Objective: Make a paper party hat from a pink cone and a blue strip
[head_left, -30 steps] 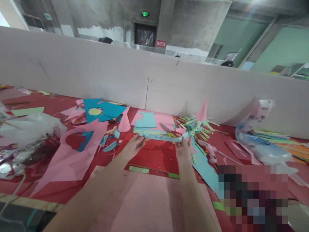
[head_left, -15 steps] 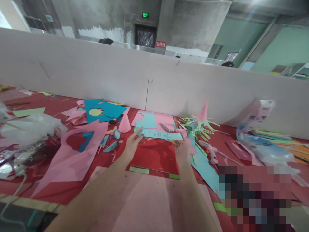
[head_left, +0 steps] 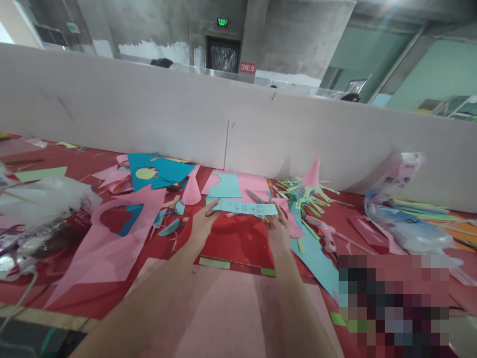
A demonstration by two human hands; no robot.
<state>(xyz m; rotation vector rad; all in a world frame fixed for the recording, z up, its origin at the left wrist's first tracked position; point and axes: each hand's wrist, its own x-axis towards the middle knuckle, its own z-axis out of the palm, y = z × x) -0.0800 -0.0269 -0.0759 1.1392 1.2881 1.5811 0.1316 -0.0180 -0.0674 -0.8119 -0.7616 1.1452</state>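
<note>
A light-blue paper strip (head_left: 246,208) with small dark handwriting is stretched level between my hands, above the red table (head_left: 238,243). My left hand (head_left: 204,219) pinches its left end and my right hand (head_left: 276,222) grips its right end. Just behind the strip lie scissors (head_left: 255,196), partly hidden by it, on pink paper beside a light-blue sheet (head_left: 227,185). To the left of my left hand stands a pink paper cone (head_left: 192,190). A hot glue gun (head_left: 327,233) with a red light lies to the right of my right hand.
A pink cone (head_left: 312,171) sits among green paper strips (head_left: 309,196) at the back right. Cut pink sheets (head_left: 119,253) and a clear plastic bag (head_left: 48,201) cover the left side. A white partition (head_left: 179,119) closes off the back.
My right hand has shifted slightly left, and its grip on the strip's right end has changed a little. The strip is still held between both hands. The view has moved slightly.
</note>
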